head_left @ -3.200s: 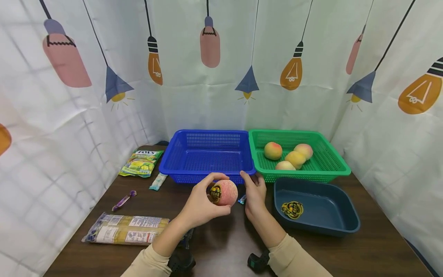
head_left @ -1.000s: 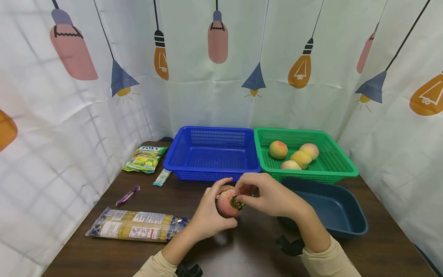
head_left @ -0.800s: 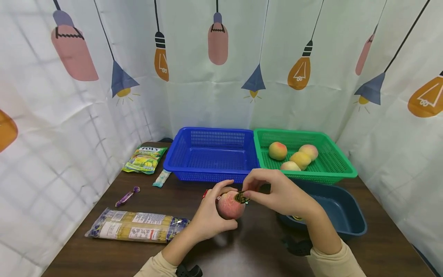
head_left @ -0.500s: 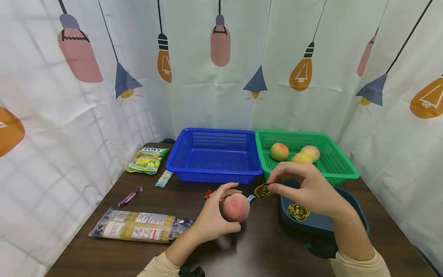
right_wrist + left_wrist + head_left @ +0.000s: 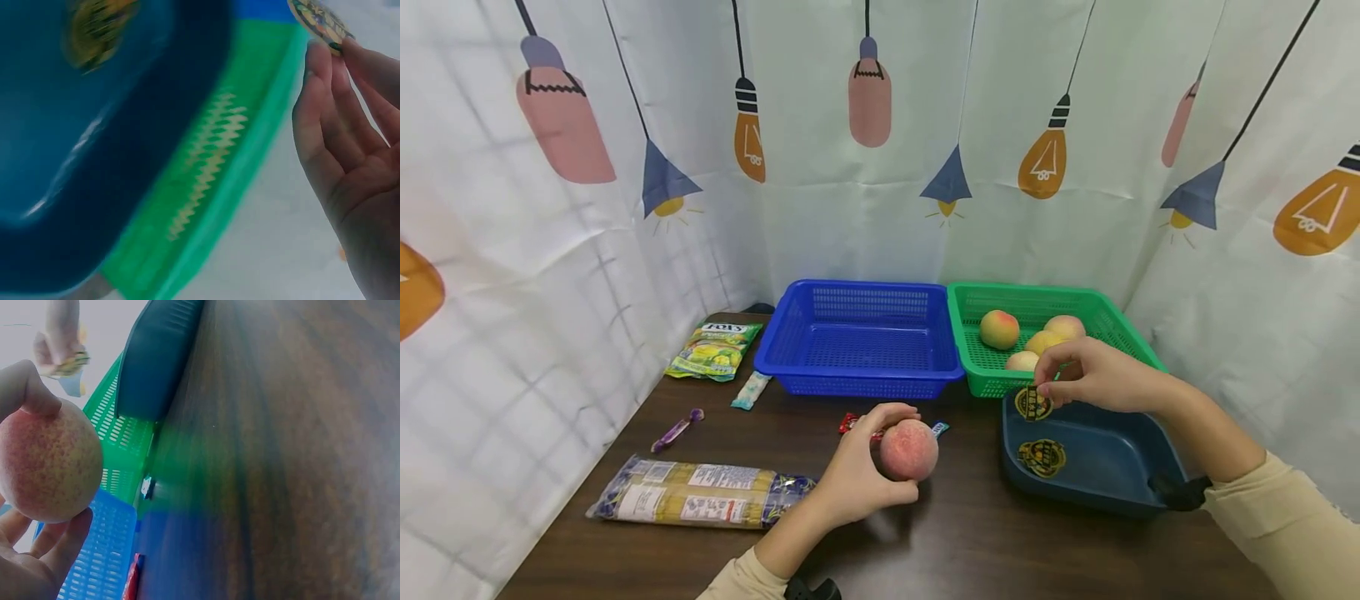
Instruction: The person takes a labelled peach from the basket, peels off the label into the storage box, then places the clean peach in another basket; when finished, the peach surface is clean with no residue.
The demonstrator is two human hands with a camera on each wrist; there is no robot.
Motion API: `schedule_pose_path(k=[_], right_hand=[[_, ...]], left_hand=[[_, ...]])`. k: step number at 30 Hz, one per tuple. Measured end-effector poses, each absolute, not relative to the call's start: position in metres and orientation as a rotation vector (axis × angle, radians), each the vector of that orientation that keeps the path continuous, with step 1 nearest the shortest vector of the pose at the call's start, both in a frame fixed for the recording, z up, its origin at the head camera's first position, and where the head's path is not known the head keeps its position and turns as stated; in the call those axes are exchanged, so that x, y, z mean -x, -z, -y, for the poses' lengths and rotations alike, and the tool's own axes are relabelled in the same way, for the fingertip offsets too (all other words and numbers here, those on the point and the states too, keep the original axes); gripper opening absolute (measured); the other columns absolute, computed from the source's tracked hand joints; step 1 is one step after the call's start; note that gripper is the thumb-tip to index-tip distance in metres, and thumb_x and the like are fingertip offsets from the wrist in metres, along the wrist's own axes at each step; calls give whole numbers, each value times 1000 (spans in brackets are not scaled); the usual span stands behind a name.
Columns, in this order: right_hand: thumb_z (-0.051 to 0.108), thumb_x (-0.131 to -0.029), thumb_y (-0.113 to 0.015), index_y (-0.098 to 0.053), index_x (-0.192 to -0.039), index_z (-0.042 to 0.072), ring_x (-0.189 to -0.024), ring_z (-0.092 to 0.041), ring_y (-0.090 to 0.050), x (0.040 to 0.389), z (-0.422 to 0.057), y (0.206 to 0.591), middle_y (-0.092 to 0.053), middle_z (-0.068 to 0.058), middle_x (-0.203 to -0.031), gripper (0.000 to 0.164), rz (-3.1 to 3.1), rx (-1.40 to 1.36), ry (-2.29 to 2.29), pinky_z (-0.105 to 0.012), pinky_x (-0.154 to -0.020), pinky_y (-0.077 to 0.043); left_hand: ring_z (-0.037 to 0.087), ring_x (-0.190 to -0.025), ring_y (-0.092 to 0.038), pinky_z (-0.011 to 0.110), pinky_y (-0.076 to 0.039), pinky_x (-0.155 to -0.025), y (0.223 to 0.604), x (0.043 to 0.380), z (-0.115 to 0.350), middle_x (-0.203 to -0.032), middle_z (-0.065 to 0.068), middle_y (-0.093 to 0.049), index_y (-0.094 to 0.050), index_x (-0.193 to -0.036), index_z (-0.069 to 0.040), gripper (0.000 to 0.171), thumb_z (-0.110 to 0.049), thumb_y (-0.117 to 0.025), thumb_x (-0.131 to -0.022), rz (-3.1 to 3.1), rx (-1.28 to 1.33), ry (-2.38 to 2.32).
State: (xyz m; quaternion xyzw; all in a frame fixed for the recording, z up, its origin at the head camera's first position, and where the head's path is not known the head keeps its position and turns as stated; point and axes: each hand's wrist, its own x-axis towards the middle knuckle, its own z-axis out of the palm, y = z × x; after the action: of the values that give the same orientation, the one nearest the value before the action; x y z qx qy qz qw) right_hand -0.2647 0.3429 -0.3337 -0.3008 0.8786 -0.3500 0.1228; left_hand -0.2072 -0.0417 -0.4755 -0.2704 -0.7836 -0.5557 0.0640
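Note:
My left hand grips a pink peach over the middle of the table, thumb and fingers curled round its sides. In the left wrist view the same peach shows bare, speckled skin. My right hand pinches a black and gold sticker by its edge, above the back left corner of the dark blue tub. Another such sticker lies inside that tub. The right wrist view shows the pinched sticker between thumb and fingertips.
A blue basket and a green basket holding several peaches stand at the back. Left are a candy bag, wrapped candies and a noodle pack. Small red and blue wrappers lie behind the left hand.
My right hand has peeled the sticker off the peach and carried it right, over the tub. My left hand has kept the peach in nearly the same place.

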Motion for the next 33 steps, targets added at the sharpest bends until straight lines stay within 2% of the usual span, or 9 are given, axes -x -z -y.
schedule_pose_path(k=[7,12,16,24,33], right_hand=[[13,-109,-70,-73,-107,3,-86,-29,-76,278,-352,367,-77,-14,-100,10,-2377,743,862,-36,-77,-65],[9,-109,-69,-72,-105,4,-84,-27,-74,281,-352,389,-76,-14,-96,7,-2337,723,820,-40,-73,-64],[9,-107,-72,-74,-105,6,-81,-25,-72,282,-354,397,-77,-11,-94,4,-2384,741,784,-38,-70,-62],[16,-105,-76,-75,-112,6,-89,-15,-71,280,-359,395,-77,-5,-101,12,-2501,773,707,-27,-75,-58],[28,-109,-73,-76,-118,22,-98,-16,-74,257,-361,364,-77,6,-110,11,-2595,852,800,-28,-82,-62]], left_hand=[[15,-129,-65,36,-56,-106,476,207,42,-140,-11,-72,-64,-148,-26,88,-5,-95,-68,2400,791,1677],[15,-128,-65,36,-57,-105,477,206,42,-140,-11,-72,-64,-148,-27,89,-6,-95,-68,2399,803,1663],[15,-127,-65,37,-57,-105,476,206,42,-139,-10,-73,-64,-148,-24,89,-6,-95,-67,2394,814,1650],[16,-127,-63,35,-57,-104,476,207,42,-139,-10,-73,-64,-148,-25,89,-6,-95,-67,2412,812,1644],[14,-125,-59,34,-58,-103,476,206,41,-135,-16,-72,-65,-145,-34,89,-5,-97,-67,2450,785,1650]])
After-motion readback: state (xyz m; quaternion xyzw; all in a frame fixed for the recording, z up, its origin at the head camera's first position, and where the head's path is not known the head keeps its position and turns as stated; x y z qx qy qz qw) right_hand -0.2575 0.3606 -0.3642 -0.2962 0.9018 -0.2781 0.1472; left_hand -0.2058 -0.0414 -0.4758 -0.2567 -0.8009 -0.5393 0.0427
